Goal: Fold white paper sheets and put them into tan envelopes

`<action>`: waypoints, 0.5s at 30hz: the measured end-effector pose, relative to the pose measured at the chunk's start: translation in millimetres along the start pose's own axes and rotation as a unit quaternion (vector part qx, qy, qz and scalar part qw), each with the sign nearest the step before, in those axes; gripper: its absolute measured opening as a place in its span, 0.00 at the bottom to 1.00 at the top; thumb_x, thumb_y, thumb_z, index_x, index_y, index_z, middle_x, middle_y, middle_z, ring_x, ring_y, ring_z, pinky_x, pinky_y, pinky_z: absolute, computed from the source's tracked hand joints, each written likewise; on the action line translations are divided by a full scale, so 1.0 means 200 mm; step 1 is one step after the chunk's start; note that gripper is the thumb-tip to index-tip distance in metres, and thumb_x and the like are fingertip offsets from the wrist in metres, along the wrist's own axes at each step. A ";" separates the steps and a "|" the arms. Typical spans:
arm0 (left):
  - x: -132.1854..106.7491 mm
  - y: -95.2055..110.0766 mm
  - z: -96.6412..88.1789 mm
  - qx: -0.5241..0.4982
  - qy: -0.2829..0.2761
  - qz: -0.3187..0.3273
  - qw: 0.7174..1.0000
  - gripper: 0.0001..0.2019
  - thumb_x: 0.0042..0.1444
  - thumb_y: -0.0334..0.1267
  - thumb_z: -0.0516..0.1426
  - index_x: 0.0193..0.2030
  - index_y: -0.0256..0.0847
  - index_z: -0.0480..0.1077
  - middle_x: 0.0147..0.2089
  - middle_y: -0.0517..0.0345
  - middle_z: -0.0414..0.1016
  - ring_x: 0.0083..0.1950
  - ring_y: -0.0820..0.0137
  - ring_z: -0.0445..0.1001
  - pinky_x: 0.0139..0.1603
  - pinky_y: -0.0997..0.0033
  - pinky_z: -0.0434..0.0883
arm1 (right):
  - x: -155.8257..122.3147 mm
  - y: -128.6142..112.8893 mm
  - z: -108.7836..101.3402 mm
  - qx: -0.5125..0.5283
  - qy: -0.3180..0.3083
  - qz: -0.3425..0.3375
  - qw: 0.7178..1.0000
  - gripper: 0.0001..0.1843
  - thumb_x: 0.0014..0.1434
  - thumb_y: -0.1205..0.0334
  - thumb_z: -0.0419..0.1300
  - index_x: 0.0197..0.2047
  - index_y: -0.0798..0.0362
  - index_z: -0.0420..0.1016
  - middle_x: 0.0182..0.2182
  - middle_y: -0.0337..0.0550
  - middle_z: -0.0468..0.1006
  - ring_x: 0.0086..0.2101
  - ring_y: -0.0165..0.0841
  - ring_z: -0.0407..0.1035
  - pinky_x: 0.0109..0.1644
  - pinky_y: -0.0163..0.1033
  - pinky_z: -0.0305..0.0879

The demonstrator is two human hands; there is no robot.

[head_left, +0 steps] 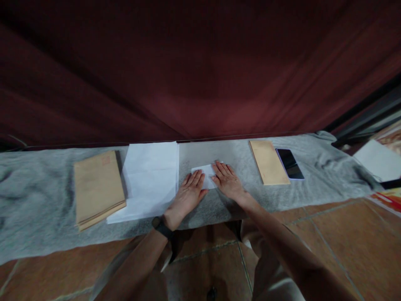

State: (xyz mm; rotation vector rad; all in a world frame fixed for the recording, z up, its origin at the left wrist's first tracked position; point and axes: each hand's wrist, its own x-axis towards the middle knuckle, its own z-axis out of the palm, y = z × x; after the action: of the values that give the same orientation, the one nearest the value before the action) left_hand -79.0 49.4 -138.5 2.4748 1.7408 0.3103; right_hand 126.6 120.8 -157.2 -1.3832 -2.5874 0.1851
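Note:
A small folded sheet of white paper (208,177) lies on the grey cloth in front of me. My left hand (191,189) rests flat on its left end, fingers stretched out. On its right end lies my right hand (227,179), also flat with the fingers extended. Both hands press down on the paper without gripping it, and they hide its two ends. Just left of my left hand is a stack of larger white sheets (152,175).
Brown envelopes (98,186) are stacked at the far left. To the right lie a tan envelope (268,163) and a phone (290,164). The grey cloth (322,167) covers a narrow surface, with a dark red curtain (200,75) hanging behind it. Tiled floor (338,238) shows below.

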 end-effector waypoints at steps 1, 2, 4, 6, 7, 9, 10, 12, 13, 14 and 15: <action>0.00 0.00 0.00 0.001 0.000 -0.005 1.000 0.27 0.67 0.42 0.55 0.70 0.33 0.62 0.74 0.36 0.59 0.76 0.53 0.58 0.76 0.47 0.55 | 0.00 0.01 0.00 -0.001 0.002 0.004 1.000 0.31 0.75 0.51 0.44 0.75 0.56 0.55 0.74 0.51 0.52 0.72 0.43 0.50 0.75 0.53 0.45; -0.01 0.01 0.00 0.002 0.001 -0.009 1.000 0.27 0.67 0.41 0.54 0.70 0.33 0.62 0.74 0.36 0.59 0.76 0.53 0.57 0.76 0.46 0.54 | -0.01 0.02 0.00 0.000 0.005 0.009 1.000 0.31 0.75 0.51 0.44 0.75 0.56 0.55 0.74 0.51 0.53 0.72 0.43 0.51 0.75 0.54 0.45; -0.01 0.03 -0.01 0.006 0.003 -0.013 1.000 0.26 0.68 0.39 0.53 0.69 0.32 0.63 0.74 0.36 0.60 0.76 0.53 0.56 0.76 0.45 0.53 | -0.01 0.04 0.00 0.004 0.008 0.019 1.000 0.31 0.75 0.51 0.44 0.75 0.56 0.55 0.74 0.52 0.54 0.72 0.43 0.51 0.75 0.55 0.45; -0.01 0.06 -0.02 0.009 -0.006 0.003 1.000 0.24 0.68 0.36 0.51 0.69 0.33 0.63 0.74 0.36 0.60 0.76 0.53 0.57 0.76 0.43 0.54 | -0.02 0.06 0.00 0.006 0.010 0.027 1.000 0.31 0.75 0.51 0.45 0.75 0.56 0.55 0.74 0.53 0.55 0.72 0.43 0.51 0.75 0.56 0.45; -0.01 0.08 -0.02 0.011 -0.013 0.015 1.000 0.24 0.67 0.33 0.50 0.69 0.33 0.63 0.74 0.37 0.60 0.76 0.54 0.57 0.75 0.43 0.56 | -0.02 0.06 0.00 0.006 0.010 0.028 1.000 0.31 0.75 0.52 0.45 0.75 0.56 0.55 0.73 0.52 0.55 0.72 0.43 0.51 0.75 0.56 0.45; -0.01 0.12 -0.04 0.024 -0.029 0.035 0.999 0.25 0.65 0.27 0.48 0.69 0.35 0.64 0.73 0.39 0.62 0.75 0.54 0.60 0.74 0.42 0.59 | -0.02 0.06 -0.02 0.003 0.009 0.025 1.000 0.31 0.74 0.52 0.45 0.75 0.56 0.57 0.73 0.52 0.56 0.71 0.43 0.52 0.75 0.56 0.44; -0.01 0.14 -0.05 0.037 -0.035 0.038 0.998 0.26 0.64 0.25 0.46 0.68 0.35 0.65 0.72 0.39 0.64 0.74 0.54 0.62 0.73 0.42 0.59 | -0.01 0.06 -0.02 0.001 0.008 0.022 1.000 0.30 0.74 0.52 0.45 0.74 0.56 0.58 0.73 0.52 0.56 0.71 0.43 0.52 0.75 0.56 0.44; -0.01 0.17 -0.06 0.071 -0.037 0.037 0.996 0.26 0.62 0.22 0.44 0.65 0.36 0.68 0.69 0.39 0.68 0.72 0.54 0.65 0.74 0.40 0.58 | 0.00 0.05 -0.04 0.000 0.005 0.017 1.000 0.30 0.75 0.53 0.45 0.73 0.57 0.59 0.73 0.51 0.56 0.71 0.43 0.51 0.76 0.56 0.43; -0.01 0.18 -0.07 0.086 -0.034 0.034 0.995 0.26 0.62 0.22 0.44 0.63 0.37 0.70 0.68 0.39 0.70 0.71 0.54 0.66 0.74 0.40 0.57 | 0.01 0.04 -0.05 0.001 0.002 0.015 1.000 0.29 0.75 0.54 0.44 0.73 0.57 0.60 0.73 0.51 0.55 0.72 0.43 0.51 0.76 0.56 0.42; -0.01 0.19 -0.08 0.097 -0.030 0.032 0.994 0.25 0.62 0.22 0.44 0.61 0.38 0.71 0.66 0.39 0.72 0.70 0.54 0.67 0.74 0.40 0.57 | 0.01 0.04 -0.06 0.004 0.000 0.013 1.000 0.29 0.75 0.54 0.44 0.73 0.57 0.60 0.74 0.51 0.55 0.72 0.43 0.50 0.76 0.56 0.42; -0.01 0.19 -0.09 0.103 -0.025 0.027 0.994 0.24 0.62 0.22 0.45 0.59 0.38 0.72 0.64 0.39 0.73 0.69 0.54 0.69 0.74 0.40 0.58 | 0.02 0.03 -0.06 0.008 -0.002 0.011 1.000 0.30 0.75 0.54 0.44 0.73 0.57 0.60 0.74 0.51 0.55 0.72 0.43 0.50 0.76 0.56 0.42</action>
State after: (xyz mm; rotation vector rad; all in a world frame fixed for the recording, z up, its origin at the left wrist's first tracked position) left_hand -48.3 34.8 -114.4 2.6483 1.7702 0.0732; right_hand 132.2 127.1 -145.6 -1.4089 -2.5696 0.2113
